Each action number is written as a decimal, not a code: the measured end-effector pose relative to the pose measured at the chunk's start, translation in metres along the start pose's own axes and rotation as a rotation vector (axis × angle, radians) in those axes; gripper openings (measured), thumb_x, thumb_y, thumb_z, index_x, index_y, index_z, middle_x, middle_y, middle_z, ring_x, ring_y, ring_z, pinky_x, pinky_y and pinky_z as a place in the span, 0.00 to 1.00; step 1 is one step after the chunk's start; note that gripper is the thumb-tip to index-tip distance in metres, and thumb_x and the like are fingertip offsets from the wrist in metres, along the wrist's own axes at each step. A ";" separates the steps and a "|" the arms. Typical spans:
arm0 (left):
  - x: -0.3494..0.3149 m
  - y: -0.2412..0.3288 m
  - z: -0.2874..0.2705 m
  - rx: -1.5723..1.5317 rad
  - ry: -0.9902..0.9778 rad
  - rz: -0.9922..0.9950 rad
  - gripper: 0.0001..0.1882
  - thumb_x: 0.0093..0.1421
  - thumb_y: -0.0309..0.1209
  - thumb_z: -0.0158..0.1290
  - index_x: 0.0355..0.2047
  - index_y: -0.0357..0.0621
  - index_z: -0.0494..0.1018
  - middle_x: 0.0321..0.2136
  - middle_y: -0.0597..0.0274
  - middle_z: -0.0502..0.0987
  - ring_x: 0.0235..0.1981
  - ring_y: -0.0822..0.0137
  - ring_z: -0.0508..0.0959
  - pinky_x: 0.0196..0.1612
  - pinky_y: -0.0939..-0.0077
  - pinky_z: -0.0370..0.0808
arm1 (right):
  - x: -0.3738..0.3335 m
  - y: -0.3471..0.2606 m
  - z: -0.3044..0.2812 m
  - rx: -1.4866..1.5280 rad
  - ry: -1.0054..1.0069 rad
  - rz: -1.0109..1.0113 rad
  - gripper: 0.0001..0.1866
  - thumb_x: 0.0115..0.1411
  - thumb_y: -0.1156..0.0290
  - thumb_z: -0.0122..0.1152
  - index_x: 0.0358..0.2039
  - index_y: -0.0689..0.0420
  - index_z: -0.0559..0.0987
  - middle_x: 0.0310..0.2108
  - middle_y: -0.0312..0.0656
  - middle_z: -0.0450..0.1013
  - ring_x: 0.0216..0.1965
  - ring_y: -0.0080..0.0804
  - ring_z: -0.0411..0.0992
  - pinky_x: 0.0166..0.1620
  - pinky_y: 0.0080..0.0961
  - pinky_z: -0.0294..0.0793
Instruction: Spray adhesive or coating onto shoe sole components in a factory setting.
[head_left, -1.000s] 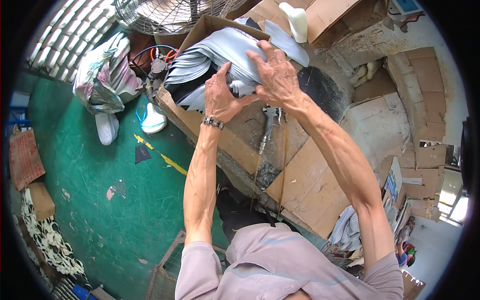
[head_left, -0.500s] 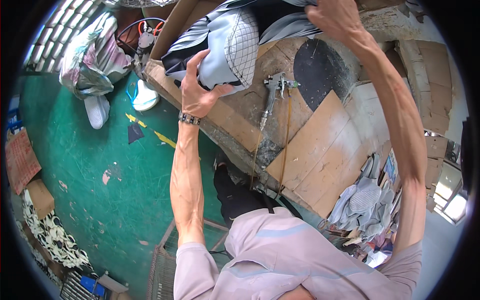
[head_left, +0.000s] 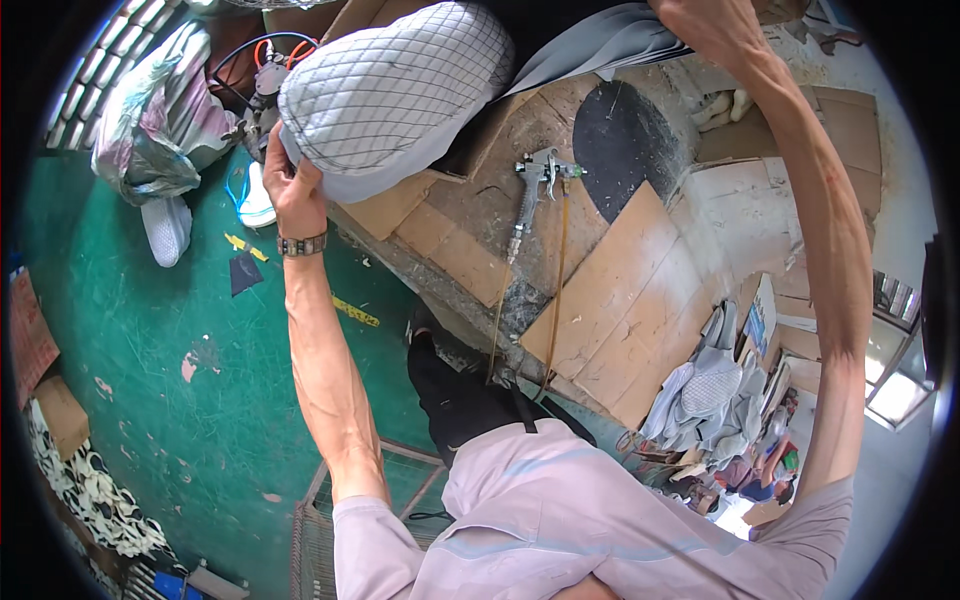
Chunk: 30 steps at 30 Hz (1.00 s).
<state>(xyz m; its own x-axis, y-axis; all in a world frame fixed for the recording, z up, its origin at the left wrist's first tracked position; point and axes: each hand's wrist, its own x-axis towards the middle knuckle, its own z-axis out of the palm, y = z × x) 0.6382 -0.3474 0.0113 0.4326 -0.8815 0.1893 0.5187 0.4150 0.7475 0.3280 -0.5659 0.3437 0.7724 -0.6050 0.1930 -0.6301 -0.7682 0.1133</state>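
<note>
A thick stack of grey quilted fabric pieces (head_left: 400,90), rounded at the end and stitched in a diamond pattern, is held up over the far left of the worktable. My left hand (head_left: 297,190) grips its near left end, thumb and fingers pressed to the edge. To the right the layers fan out as smooth grey edges (head_left: 600,45) beside a black part. My right hand (head_left: 710,25) is closed on that far end, its fingers partly cut off by the top of the picture. A metal spray gun (head_left: 533,190) lies below the stack, apart from both hands.
The worktable carries cardboard sheets (head_left: 610,310) and a black oval patch (head_left: 625,145). A yellowish hose (head_left: 560,270) runs off its near edge. More grey quilted pieces (head_left: 710,390) are heaped at right. On the green floor (head_left: 230,430) are a plastic bag (head_left: 165,120) and footwear (head_left: 167,230).
The stack has turned so its quilted face shows broadly and has come nearer and left with my left hand. My right hand has shifted slightly right.
</note>
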 end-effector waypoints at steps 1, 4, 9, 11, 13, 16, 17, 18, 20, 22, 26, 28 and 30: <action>0.002 -0.003 -0.004 -0.006 0.006 0.001 0.35 0.62 0.28 0.66 0.67 0.36 0.67 0.58 0.57 0.78 0.58 0.63 0.78 0.63 0.66 0.72 | 0.004 -0.005 -0.001 -0.004 -0.005 -0.006 0.37 0.42 0.85 0.54 0.58 0.57 0.78 0.55 0.54 0.77 0.54 0.56 0.77 0.59 0.43 0.77; 0.002 -0.007 -0.021 -0.037 0.083 0.053 0.34 0.63 0.28 0.65 0.67 0.35 0.67 0.58 0.57 0.78 0.58 0.64 0.78 0.63 0.68 0.73 | 0.020 -0.033 0.014 -0.031 -0.017 -0.018 0.36 0.43 0.85 0.57 0.57 0.57 0.78 0.54 0.53 0.78 0.51 0.57 0.78 0.55 0.44 0.79; 0.038 -0.040 0.045 0.117 0.349 0.144 0.27 0.67 0.47 0.64 0.54 0.36 0.77 0.46 0.64 0.80 0.42 0.74 0.75 0.46 0.76 0.73 | 0.022 -0.078 0.055 -0.341 0.145 -0.260 0.25 0.48 0.78 0.64 0.51 0.54 0.81 0.46 0.51 0.78 0.42 0.50 0.80 0.42 0.44 0.80; 0.046 -0.025 0.047 0.253 0.498 0.106 0.28 0.68 0.49 0.63 0.53 0.35 0.77 0.42 0.64 0.81 0.39 0.74 0.76 0.43 0.77 0.74 | 0.028 -0.093 0.082 -0.345 0.152 -0.251 0.24 0.49 0.77 0.64 0.50 0.54 0.82 0.45 0.50 0.78 0.41 0.49 0.80 0.41 0.44 0.80; 0.050 -0.016 0.062 0.293 0.546 0.107 0.29 0.69 0.49 0.62 0.53 0.33 0.77 0.40 0.64 0.82 0.38 0.73 0.77 0.43 0.76 0.74 | 0.032 -0.097 0.092 -0.376 0.155 -0.234 0.23 0.49 0.76 0.64 0.48 0.54 0.83 0.44 0.50 0.78 0.41 0.48 0.79 0.41 0.43 0.79; 0.056 -0.011 0.075 0.443 0.589 0.170 0.27 0.70 0.50 0.61 0.50 0.34 0.79 0.39 0.62 0.82 0.37 0.71 0.77 0.43 0.73 0.75 | 0.035 -0.079 0.087 -0.367 0.213 -0.221 0.22 0.49 0.76 0.64 0.48 0.53 0.83 0.43 0.49 0.78 0.42 0.48 0.80 0.43 0.45 0.80; 0.057 -0.013 0.073 0.429 0.581 0.190 0.27 0.70 0.50 0.61 0.50 0.34 0.79 0.39 0.62 0.82 0.37 0.71 0.77 0.43 0.73 0.75 | 0.036 -0.062 0.081 -0.119 0.279 -0.328 0.23 0.50 0.77 0.63 0.49 0.53 0.83 0.42 0.49 0.79 0.42 0.50 0.80 0.44 0.46 0.81; 0.059 -0.021 0.082 0.513 0.615 0.104 0.26 0.71 0.50 0.60 0.49 0.33 0.79 0.38 0.60 0.83 0.37 0.70 0.77 0.42 0.71 0.75 | 0.034 -0.039 0.069 0.105 0.330 -0.426 0.24 0.50 0.77 0.62 0.50 0.53 0.82 0.42 0.49 0.79 0.43 0.51 0.81 0.46 0.48 0.81; 0.043 -0.027 0.016 0.716 0.648 0.082 0.26 0.74 0.48 0.55 0.47 0.30 0.80 0.33 0.56 0.82 0.33 0.67 0.77 0.39 0.68 0.74 | 0.065 -0.007 0.058 -0.108 0.087 0.027 0.31 0.48 0.81 0.56 0.57 0.55 0.79 0.47 0.56 0.81 0.49 0.58 0.80 0.52 0.46 0.81; 0.048 -0.052 -0.036 0.542 0.695 0.287 0.24 0.75 0.45 0.54 0.47 0.31 0.80 0.32 0.53 0.83 0.32 0.66 0.77 0.39 0.67 0.75 | 0.046 -0.008 -0.019 -0.166 0.187 0.020 0.34 0.45 0.84 0.54 0.57 0.55 0.79 0.49 0.57 0.81 0.48 0.59 0.80 0.52 0.46 0.80; 0.049 -0.073 0.009 0.345 0.767 0.168 0.27 0.74 0.50 0.53 0.47 0.31 0.80 0.34 0.48 0.84 0.33 0.58 0.81 0.40 0.60 0.76 | -0.035 0.011 -0.110 -0.455 0.232 -0.005 0.37 0.44 0.84 0.55 0.59 0.53 0.79 0.55 0.58 0.77 0.56 0.57 0.77 0.58 0.42 0.78; 0.055 -0.069 0.051 0.677 0.848 0.223 0.30 0.73 0.53 0.53 0.45 0.32 0.79 0.35 0.44 0.84 0.34 0.51 0.82 0.39 0.54 0.76 | -0.079 0.020 -0.149 -0.449 0.272 0.028 0.37 0.47 0.86 0.52 0.61 0.51 0.78 0.56 0.54 0.79 0.56 0.54 0.78 0.60 0.40 0.77; 0.060 -0.070 0.111 1.004 0.876 0.002 0.36 0.70 0.62 0.51 0.40 0.32 0.77 0.37 0.32 0.82 0.38 0.32 0.82 0.39 0.38 0.74 | -0.120 0.036 -0.184 -0.475 0.301 0.086 0.38 0.50 0.88 0.49 0.63 0.49 0.77 0.56 0.49 0.80 0.56 0.50 0.79 0.62 0.37 0.77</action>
<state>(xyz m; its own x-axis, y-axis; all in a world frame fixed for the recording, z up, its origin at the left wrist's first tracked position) 0.5459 -0.4541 0.0414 0.9573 -0.2891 0.0041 -0.0834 -0.2626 0.9613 0.1984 -0.4827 0.5038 0.7036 -0.5215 0.4827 -0.7104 -0.4981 0.4972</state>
